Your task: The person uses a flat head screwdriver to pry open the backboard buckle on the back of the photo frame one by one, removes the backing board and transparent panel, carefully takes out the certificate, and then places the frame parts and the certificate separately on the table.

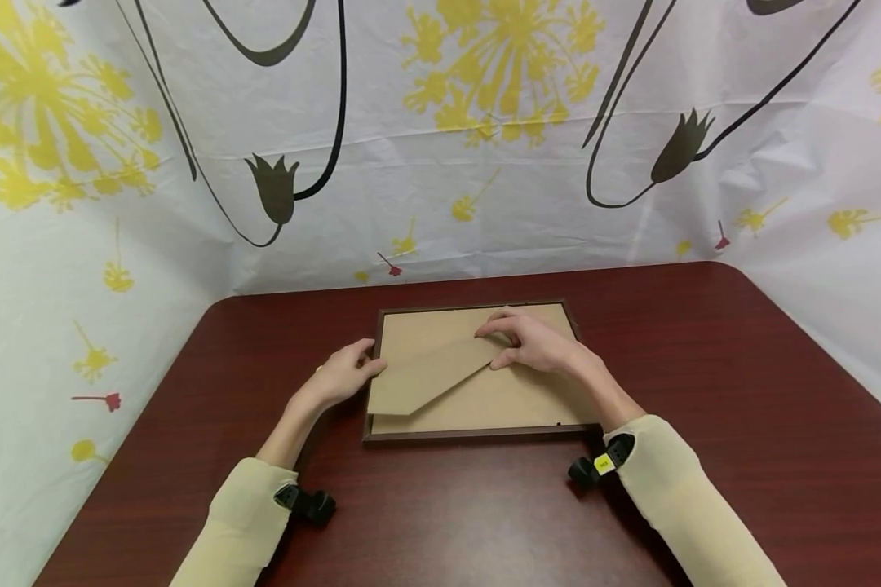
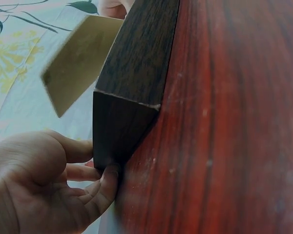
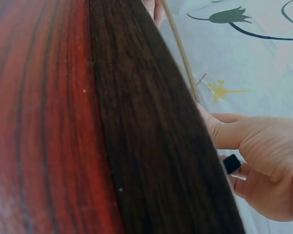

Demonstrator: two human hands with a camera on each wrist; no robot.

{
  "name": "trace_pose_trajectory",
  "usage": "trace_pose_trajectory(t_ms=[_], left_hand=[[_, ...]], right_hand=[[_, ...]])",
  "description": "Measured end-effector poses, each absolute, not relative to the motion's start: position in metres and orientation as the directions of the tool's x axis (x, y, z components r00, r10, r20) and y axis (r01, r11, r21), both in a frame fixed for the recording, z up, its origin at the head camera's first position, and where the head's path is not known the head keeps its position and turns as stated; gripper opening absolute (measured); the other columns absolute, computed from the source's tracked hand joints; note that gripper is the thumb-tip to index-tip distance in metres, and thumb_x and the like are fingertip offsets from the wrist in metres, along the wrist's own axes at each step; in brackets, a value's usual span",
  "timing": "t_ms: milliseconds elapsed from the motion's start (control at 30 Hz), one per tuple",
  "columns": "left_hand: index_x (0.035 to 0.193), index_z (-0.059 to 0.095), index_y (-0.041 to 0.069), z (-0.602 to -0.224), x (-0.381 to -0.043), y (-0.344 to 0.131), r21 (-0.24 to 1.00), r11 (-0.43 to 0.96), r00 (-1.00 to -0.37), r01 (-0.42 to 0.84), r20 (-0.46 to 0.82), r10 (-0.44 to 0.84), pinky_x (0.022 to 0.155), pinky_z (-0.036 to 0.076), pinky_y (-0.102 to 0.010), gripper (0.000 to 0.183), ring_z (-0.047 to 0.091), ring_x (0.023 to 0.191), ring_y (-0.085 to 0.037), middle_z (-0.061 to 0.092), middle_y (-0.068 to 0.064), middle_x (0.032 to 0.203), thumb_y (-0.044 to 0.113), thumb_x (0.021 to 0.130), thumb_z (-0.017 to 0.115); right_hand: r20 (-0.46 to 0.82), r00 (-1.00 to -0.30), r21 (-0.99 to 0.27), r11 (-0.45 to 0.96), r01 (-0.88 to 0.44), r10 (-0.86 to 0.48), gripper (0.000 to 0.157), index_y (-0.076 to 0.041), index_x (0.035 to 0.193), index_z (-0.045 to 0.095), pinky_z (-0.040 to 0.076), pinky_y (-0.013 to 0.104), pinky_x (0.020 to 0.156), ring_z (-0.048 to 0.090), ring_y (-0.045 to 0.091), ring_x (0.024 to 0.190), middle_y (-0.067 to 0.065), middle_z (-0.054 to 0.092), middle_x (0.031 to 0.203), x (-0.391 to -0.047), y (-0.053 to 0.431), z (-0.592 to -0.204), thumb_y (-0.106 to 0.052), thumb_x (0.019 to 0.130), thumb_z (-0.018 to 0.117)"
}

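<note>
A picture frame (image 1: 470,434) with a dark wood-grain rim lies on the table, its tan backing board (image 1: 536,399) facing up. On that backing a tan easel stand (image 1: 426,379) is tilted up, its angled lower end toward the left. My left hand (image 1: 343,371) grips the frame's left side; in the left wrist view its thumb and fingers are around the dark rim (image 2: 127,58). With thumb and fingers, my right hand (image 1: 536,342) pinches the stand near its right end. The right wrist view shows the stand edge-on behind the rim (image 3: 141,107), partly hiding the right fingertips.
The reddish-brown table (image 1: 448,514) extends around the frame. A white sheet (image 1: 382,114) printed with flowers hangs behind and along both sides. In the right wrist view, a small black tab (image 3: 231,164) sticks up by the rim. Each wrist carries a small black camera (image 1: 314,505).
</note>
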State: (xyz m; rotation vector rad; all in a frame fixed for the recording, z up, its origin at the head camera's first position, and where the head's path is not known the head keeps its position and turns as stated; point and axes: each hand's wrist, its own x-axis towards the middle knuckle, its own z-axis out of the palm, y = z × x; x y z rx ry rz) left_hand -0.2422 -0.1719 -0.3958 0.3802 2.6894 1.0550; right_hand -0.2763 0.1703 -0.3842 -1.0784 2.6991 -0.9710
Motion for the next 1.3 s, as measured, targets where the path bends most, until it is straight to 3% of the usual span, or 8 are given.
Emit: trace_pose_trajectory(t_ms=[300,533,633,767,900,1000,1200,1300], left_hand=[[0.151,0.031,-0.011,-0.399,-0.244,-0.172,0.682,0.709,-0.941,0.179,-0.091,0.325,0.083,0.045,-0.042,0.054,0.056,0.090,-0.026,0.059,-0.021,0.116,0.016,0.108,0.048],[0.151,0.032,-0.011,-0.401,-0.244,-0.172,0.688,0.702,-0.942,0.182,-0.083,0.325,0.103,0.041,-0.053,0.049,0.047,0.129,-0.041,0.046,-0.032,0.143,0.005,0.106,0.040],[0.151,0.031,-0.012,-0.402,-0.244,-0.172,0.690,0.700,-0.942,0.184,-0.080,0.327,0.106,0.039,-0.055,0.049,0.044,0.133,-0.042,0.045,-0.033,0.143,0.004,0.105,0.040],[0.149,0.034,-0.013,-0.404,-0.246,-0.171,0.677,0.708,-0.942,0.201,-0.066,0.330,0.088,0.047,-0.044,0.049,0.056,0.102,-0.030,0.058,-0.024,0.120,0.004,0.104,0.041],[0.150,0.033,-0.013,-0.402,-0.247,-0.170,0.674,0.713,-0.940,0.194,-0.079,0.331,0.071,0.043,-0.035,0.051,0.049,0.076,-0.019,0.054,-0.011,0.094,0.010,0.106,0.045],[0.151,0.031,-0.012,-0.401,-0.245,-0.170,0.672,0.716,-0.938,0.189,-0.091,0.333,0.079,0.045,-0.039,0.054,0.052,0.084,-0.021,0.055,-0.012,0.099,0.015,0.107,0.048],[0.152,0.030,-0.012,-0.399,-0.244,-0.171,0.671,0.719,-0.940,0.181,-0.097,0.328,0.105,0.040,-0.052,0.060,0.050,0.122,-0.034,0.053,-0.024,0.134,0.024,0.107,0.050],[0.151,0.031,-0.012,-0.398,-0.243,-0.171,0.670,0.719,-0.940,0.185,-0.093,0.328,0.105,0.040,-0.052,0.061,0.050,0.122,-0.034,0.054,-0.024,0.132,0.025,0.107,0.051]], right_hand=[[0.179,-0.753,-0.543,0.575,-0.612,-0.633,0.047,-0.007,0.127,0.068,0.041,0.033,0.075,0.048,0.017,0.080,0.006,0.058,0.128,-0.277,0.169,-0.383,-0.017,0.084,0.082],[0.232,-0.729,-0.494,0.567,-0.659,-0.644,0.047,-0.007,0.127,0.069,0.042,0.037,0.083,0.053,0.018,0.088,0.006,0.059,0.128,-0.276,0.169,-0.378,-0.021,0.084,0.082],[0.234,-0.726,-0.485,0.569,-0.664,-0.647,0.047,-0.006,0.127,0.069,0.042,0.036,0.083,0.053,0.018,0.088,0.007,0.059,0.128,-0.276,0.171,-0.375,-0.021,0.084,0.082],[0.208,-0.729,-0.495,0.572,-0.654,-0.652,0.045,-0.007,0.127,0.069,0.042,0.035,0.080,0.051,0.015,0.080,0.006,0.059,0.127,-0.277,0.176,-0.373,-0.019,0.085,0.081],[0.196,-0.725,-0.509,0.563,-0.651,-0.660,0.045,-0.006,0.127,0.068,0.041,0.032,0.077,0.049,0.014,0.076,0.007,0.058,0.127,-0.279,0.184,-0.374,-0.019,0.086,0.081],[0.193,-0.721,-0.523,0.552,-0.649,-0.665,0.046,-0.005,0.127,0.068,0.041,0.032,0.075,0.048,0.015,0.075,0.008,0.058,0.126,-0.280,0.188,-0.375,-0.017,0.085,0.081],[0.173,-0.719,-0.554,0.538,-0.636,-0.673,0.047,-0.003,0.126,0.068,0.040,0.034,0.074,0.045,0.018,0.074,0.010,0.058,0.122,-0.283,0.195,-0.374,-0.013,0.083,0.083],[0.178,-0.718,-0.555,0.534,-0.638,-0.672,0.047,-0.002,0.125,0.069,0.040,0.032,0.072,0.045,0.018,0.074,0.011,0.059,0.122,-0.284,0.199,-0.374,-0.013,0.082,0.083]])
